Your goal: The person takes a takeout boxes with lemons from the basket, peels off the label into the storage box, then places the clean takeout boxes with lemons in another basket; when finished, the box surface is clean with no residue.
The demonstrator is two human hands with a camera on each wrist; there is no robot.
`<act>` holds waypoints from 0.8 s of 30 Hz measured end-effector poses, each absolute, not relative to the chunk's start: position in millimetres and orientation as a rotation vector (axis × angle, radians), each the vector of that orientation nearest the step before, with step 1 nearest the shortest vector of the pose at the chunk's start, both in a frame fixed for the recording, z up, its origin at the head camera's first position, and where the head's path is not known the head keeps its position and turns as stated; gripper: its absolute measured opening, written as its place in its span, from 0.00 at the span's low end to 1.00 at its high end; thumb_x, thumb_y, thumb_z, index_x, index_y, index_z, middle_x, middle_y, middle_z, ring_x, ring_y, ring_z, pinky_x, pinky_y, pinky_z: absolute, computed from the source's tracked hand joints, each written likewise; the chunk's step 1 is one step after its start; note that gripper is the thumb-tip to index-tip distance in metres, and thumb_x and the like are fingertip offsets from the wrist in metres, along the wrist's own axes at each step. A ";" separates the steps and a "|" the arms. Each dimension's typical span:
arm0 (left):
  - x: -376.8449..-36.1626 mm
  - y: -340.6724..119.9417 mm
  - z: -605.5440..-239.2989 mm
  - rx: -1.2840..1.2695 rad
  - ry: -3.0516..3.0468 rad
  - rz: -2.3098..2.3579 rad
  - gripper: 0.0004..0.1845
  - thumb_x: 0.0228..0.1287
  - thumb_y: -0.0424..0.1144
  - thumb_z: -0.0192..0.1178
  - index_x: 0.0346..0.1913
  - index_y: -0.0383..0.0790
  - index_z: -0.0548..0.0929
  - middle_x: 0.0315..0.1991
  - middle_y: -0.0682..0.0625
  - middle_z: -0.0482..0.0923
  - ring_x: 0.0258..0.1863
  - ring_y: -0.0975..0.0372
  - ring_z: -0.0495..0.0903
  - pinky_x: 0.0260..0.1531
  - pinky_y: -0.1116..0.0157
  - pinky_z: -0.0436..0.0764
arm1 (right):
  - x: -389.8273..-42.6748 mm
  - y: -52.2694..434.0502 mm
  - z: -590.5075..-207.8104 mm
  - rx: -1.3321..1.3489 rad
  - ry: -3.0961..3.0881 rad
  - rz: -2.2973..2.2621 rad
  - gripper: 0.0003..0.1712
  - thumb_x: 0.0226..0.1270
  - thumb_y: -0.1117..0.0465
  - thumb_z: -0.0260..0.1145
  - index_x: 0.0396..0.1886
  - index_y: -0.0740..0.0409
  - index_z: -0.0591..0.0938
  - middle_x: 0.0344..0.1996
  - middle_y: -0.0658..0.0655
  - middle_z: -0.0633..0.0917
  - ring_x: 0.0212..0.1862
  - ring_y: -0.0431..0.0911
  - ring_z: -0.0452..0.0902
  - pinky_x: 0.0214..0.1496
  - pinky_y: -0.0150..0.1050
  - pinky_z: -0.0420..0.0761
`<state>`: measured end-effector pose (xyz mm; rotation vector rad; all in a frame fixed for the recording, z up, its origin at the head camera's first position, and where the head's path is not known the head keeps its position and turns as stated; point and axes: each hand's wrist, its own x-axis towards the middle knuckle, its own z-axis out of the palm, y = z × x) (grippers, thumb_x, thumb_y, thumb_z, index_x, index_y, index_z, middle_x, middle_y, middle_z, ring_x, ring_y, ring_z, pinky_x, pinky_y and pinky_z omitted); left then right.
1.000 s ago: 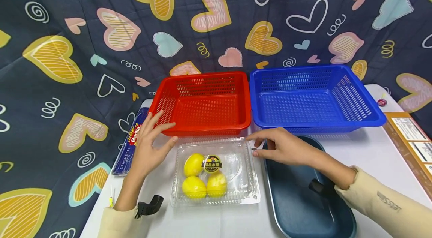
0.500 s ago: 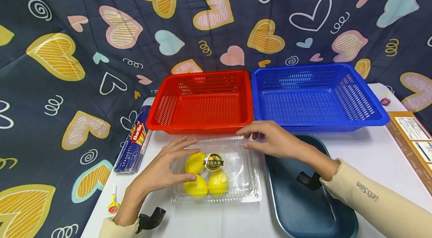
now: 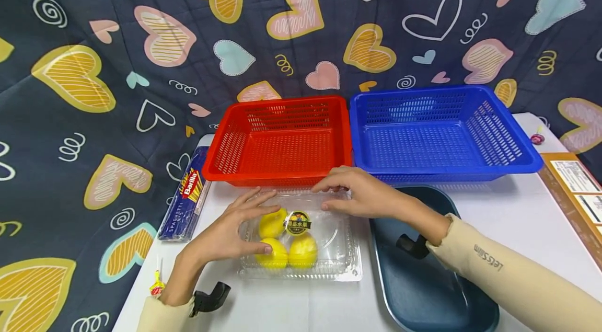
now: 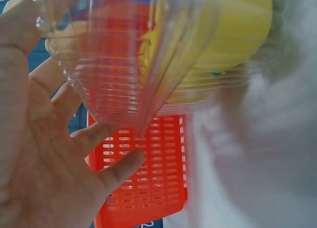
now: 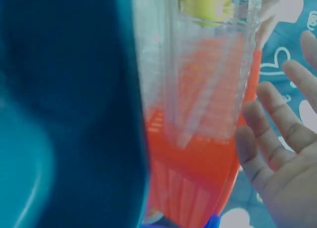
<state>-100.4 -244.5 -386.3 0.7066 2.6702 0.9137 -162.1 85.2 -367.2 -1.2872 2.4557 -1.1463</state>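
Observation:
A clear plastic clamshell box [image 3: 336, 264] lies on the white table with three yellow lemons [image 3: 303, 252] in its left half. My left hand [image 3: 230, 230] is over the box's left side, fingers spread and thumb near the lower-left lemon; the left wrist view has its fingers [image 4: 124, 168] around the box's corner. Over the far right corner is my right hand [image 3: 359, 193], its fingers gently bent. In the right wrist view those fingers [image 5: 277, 109] are loosely spread beside the box wall. Whether either hand touches the plastic I cannot tell.
Behind the box stand a red basket [image 3: 291, 151] and a blue basket [image 3: 418, 146]. A dark blue tray [image 3: 414, 279] is at its right. Spaghetti packaging [image 3: 181, 212] and a lollipop [image 3: 157, 286] lie left. A brown patterned board [image 3: 564, 191] and another lollipop [image 3: 537, 138] are far right.
My left hand has come rightward and down from beside the spaghetti to over the box's left side. The right hand has shifted left over the far right corner. The box looks unmoved.

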 end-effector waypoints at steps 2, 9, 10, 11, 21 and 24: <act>-101.7 -245.5 -387.3 0.689 2.657 0.937 0.41 0.46 0.51 0.81 0.68 0.59 0.78 0.81 0.63 0.57 0.83 0.49 0.46 0.72 0.29 0.54 | -162.7 78.4 -366.1 -1.299 2.443 -1.089 0.20 0.67 0.53 0.72 0.57 0.51 0.87 0.47 0.52 0.88 0.47 0.50 0.78 0.50 0.47 0.82; -103.6 -248.1 -393.2 0.664 2.626 0.992 0.41 0.46 0.53 0.80 0.68 0.62 0.78 0.80 0.64 0.56 0.81 0.50 0.50 0.70 0.28 0.58 | -163.1 50.4 -366.9 -1.360 2.356 -0.981 0.18 0.65 0.55 0.73 0.55 0.49 0.88 0.49 0.52 0.87 0.53 0.47 0.76 0.56 0.44 0.76; -103.7 -248.3 -394.0 0.665 2.624 0.998 0.41 0.46 0.53 0.81 0.68 0.63 0.78 0.80 0.64 0.56 0.81 0.50 0.50 0.69 0.28 0.58 | -162.8 46.9 -368.0 -1.369 2.347 -0.979 0.18 0.65 0.56 0.74 0.54 0.49 0.88 0.49 0.52 0.87 0.52 0.47 0.75 0.55 0.42 0.74; -103.9 -248.6 -394.8 0.666 2.621 1.004 0.41 0.46 0.53 0.81 0.68 0.64 0.78 0.80 0.64 0.56 0.81 0.50 0.50 0.69 0.28 0.58 | -162.3 43.8 -369.4 -1.386 2.351 -0.975 0.18 0.64 0.56 0.74 0.54 0.49 0.89 0.48 0.53 0.86 0.51 0.46 0.74 0.54 0.40 0.72; -104.6 -249.3 -395.9 0.674 2.608 1.036 0.41 0.46 0.51 0.81 0.68 0.67 0.77 0.80 0.64 0.56 0.81 0.51 0.50 0.70 0.28 0.57 | -155.2 28.8 -376.8 -1.339 2.487 -0.789 0.19 0.65 0.53 0.73 0.57 0.41 0.88 0.43 0.49 0.79 0.45 0.43 0.63 0.49 0.40 0.59; -104.8 -249.1 -395.7 0.672 2.606 1.037 0.42 0.46 0.50 0.81 0.68 0.66 0.77 0.80 0.64 0.56 0.81 0.51 0.50 0.70 0.28 0.58 | -154.2 27.9 -376.0 -1.334 2.501 -0.756 0.19 0.66 0.53 0.72 0.56 0.40 0.88 0.42 0.48 0.77 0.45 0.43 0.63 0.49 0.40 0.59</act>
